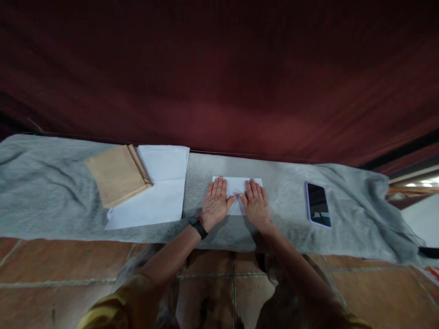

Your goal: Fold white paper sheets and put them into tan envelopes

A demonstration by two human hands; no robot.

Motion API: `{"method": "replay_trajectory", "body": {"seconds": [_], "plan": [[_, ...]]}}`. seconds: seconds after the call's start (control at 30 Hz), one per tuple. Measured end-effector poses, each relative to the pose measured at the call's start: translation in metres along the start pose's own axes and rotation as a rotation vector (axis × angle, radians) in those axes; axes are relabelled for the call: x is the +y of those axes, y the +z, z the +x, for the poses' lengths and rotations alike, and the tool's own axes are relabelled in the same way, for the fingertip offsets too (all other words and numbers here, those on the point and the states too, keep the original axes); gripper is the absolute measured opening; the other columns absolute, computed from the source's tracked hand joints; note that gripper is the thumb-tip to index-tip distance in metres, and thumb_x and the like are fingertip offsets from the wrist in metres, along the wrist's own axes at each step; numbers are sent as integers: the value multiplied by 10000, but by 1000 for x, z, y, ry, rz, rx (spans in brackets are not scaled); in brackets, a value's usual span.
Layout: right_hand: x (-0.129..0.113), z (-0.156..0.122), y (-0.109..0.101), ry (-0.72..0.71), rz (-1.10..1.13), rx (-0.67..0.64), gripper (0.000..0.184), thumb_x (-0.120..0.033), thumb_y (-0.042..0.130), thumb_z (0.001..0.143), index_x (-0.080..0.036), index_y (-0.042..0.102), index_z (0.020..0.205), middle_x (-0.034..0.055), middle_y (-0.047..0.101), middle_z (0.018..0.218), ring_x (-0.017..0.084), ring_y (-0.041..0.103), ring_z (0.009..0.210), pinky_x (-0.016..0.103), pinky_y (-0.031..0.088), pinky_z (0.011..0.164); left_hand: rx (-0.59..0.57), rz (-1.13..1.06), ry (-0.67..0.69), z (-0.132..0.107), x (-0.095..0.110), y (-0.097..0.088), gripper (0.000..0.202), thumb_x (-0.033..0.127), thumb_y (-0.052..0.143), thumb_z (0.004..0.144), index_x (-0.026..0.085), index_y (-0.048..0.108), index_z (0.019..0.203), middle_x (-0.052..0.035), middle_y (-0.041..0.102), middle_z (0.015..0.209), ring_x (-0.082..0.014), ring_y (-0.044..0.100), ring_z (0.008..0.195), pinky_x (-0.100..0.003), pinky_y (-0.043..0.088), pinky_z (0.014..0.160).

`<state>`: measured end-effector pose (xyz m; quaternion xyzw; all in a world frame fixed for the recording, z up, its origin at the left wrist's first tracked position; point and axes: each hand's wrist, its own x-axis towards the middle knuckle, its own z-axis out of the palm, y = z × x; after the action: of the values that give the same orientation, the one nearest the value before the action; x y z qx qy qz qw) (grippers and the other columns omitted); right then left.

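Note:
A small white sheet of paper [236, 208], possibly folded, lies flat on the grey cloth in front of me. My left hand [216, 201] presses flat on its left part, fingers stretched out and pointing away from me. On the right part rests my right hand [255, 201], also flat with its fingers extended. The two thumbs reach toward each other and almost meet over the middle of the paper. Both palms hide the sheet's sides. A dark watch [198, 227] is on my left wrist.
Left of my hands, brown paper envelopes [116, 176] lie on larger white sheets [164, 201]. A phone [318, 204] in a light purple case is at the right. The grey cloth [284, 183] runs along a dark red surface [219, 123], above a tiled floor [61, 260].

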<state>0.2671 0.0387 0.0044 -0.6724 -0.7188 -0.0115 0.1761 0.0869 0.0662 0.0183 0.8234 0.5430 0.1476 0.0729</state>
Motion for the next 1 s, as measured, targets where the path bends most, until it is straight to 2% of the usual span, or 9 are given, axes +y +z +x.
{"method": "replay_trajectory", "body": {"seconds": [0.13, 0.3, 0.43, 0.5, 0.6, 0.77, 1.0], "plan": [[6, -2, 1, 13, 5, 39, 628, -456, 325, 1081, -87, 371, 1588, 203, 386, 1631, 325, 358, 1517, 537, 269, 1235, 34, 24, -30, 1, -7, -1, 728, 503, 390, 1037, 42, 300, 1594, -231, 305, 1656, -324, 236, 1571, -518, 211, 1275], [15, -6, 0, 37, 1, 55, 663, -472, 326, 1080, -31, 374, 1572, 241, 391, 1615, 346, 372, 1504, 546, 262, 1235, 47, 42, -89, 2, -13, -4, 725, 508, 420, 1026, 51, 334, 1582, -232, 320, 1650, -337, 243, 1567, -532, 209, 1271], [21, -6, -4, 104, 17, 72, 669, -474, 330, 1076, -15, 386, 1560, 257, 400, 1605, 354, 376, 1500, 562, 266, 1232, 64, 61, -142, 5, -14, -8, 667, 416, 383, 1035, -13, 369, 1546, -277, 362, 1615, -358, 278, 1552, -561, 185, 1271], [22, -4, -7, 144, 30, 80, 668, -467, 330, 1074, -2, 397, 1550, 269, 393, 1605, 361, 367, 1506, 571, 263, 1233, 103, 54, -150, 8, -11, -10, 642, 372, 376, 1031, -6, 364, 1550, -268, 368, 1615, -358, 275, 1553, -575, 184, 1270], [17, 1, -10, 129, 49, 71, 666, -456, 311, 1077, 0, 384, 1557, 264, 375, 1616, 358, 332, 1525, 572, 261, 1236, 134, 27, -68, 11, 1, -9, 620, 343, 373, 1030, 52, 340, 1577, -213, 337, 1649, -322, 232, 1572, -556, 194, 1278], [-5, 10, -9, -21, 103, -26, 598, -388, 222, 1095, -70, 396, 1571, 179, 381, 1640, 275, 284, 1556, 491, 260, 1259, 26, 51, 125, 12, 24, 1, 592, 271, 344, 1028, 36, 346, 1572, -186, 344, 1655, -297, 214, 1579, -531, 205, 1286], [-13, 14, -3, -102, 58, -89, 573, -355, 216, 1103, -76, 427, 1556, 171, 416, 1622, 260, 301, 1547, 493, 233, 1266, -45, 174, 217, 12, 28, 5, 604, 187, 349, 993, 38, 339, 1578, -185, 342, 1656, -286, 259, 1566, -530, 205, 1287]]}}
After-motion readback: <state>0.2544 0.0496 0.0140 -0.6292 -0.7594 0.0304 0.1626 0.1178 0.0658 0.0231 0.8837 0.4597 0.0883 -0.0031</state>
